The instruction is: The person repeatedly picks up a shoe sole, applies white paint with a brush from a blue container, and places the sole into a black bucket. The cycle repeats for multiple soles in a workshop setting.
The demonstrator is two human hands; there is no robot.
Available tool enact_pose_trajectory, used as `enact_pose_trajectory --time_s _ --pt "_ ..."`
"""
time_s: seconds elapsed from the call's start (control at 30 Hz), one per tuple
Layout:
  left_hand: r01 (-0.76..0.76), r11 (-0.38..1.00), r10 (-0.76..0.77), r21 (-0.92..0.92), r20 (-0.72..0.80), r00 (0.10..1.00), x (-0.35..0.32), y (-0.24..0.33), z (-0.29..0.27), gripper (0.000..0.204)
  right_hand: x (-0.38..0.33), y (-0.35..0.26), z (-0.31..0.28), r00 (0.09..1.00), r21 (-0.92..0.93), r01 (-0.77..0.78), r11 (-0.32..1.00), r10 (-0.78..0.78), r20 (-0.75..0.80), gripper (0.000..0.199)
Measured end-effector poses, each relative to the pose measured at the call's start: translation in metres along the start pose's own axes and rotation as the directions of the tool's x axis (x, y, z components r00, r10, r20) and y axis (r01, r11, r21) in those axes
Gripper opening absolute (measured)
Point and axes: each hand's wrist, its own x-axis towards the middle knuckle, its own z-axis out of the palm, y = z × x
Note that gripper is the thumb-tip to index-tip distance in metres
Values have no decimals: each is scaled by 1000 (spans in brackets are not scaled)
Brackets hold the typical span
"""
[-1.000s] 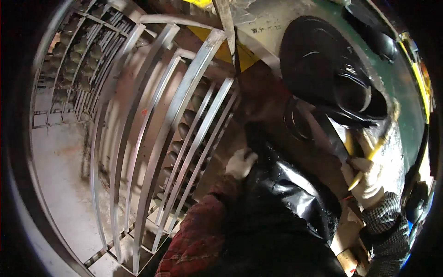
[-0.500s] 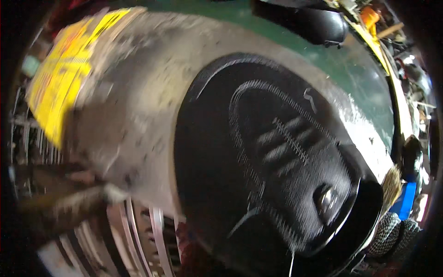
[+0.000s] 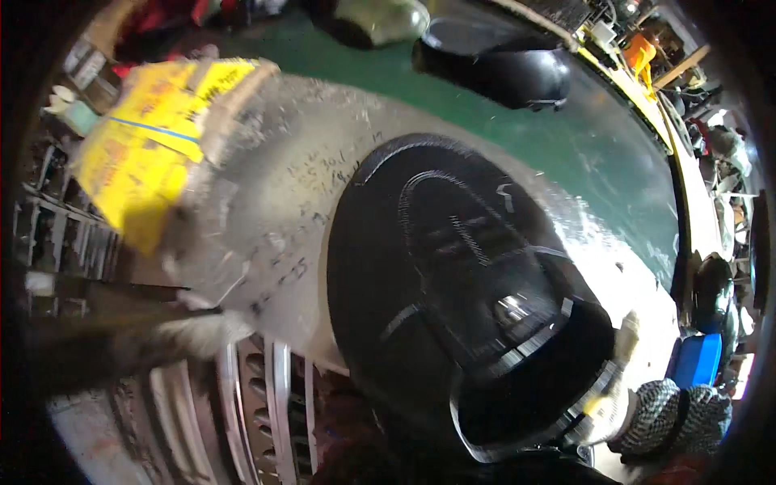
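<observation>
The black welding mask point(image 3: 453, 275) lay face-up across the grey steel worktop point(image 3: 275, 186), reaching its near edge. The right hand point(image 3: 622, 388), in a white glove, clasped the mask's lower rim. The left hand point(image 3: 202, 331) was blurred at the worktop's near edge; its grip could not be judged. Judged: the mask was not yet lifted.
</observation>
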Motion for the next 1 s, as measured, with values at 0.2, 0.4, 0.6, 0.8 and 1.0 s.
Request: enact_pose_trajectory --time_s 0.2,0.4,0.6,0.8,1.0 --pt "39 901 127 -433 348 929 -90 -7 -33 45 -6 -16 -7 995 67 73 995 -68 -68 43" --pt "181 936 -27 -302 453 891 -287 74 -61 39 -13 -42 -20 953 720 -298 626 233 193 49" --pt "327 938 -123 -114 773 622 -340 57 -133 65 -126 -75 -84 955 -33 77 996 -83 -284 24" --pt "324 941 -22 -93 942 334 -510 97 -92 90 -331 -16 -66 338 260 -134 956 290 -895 25" --pt "-129 946 315 -296 933 173 -594 127 84 92 -462 31 -102 -238 531 35 847 523 -819 27"
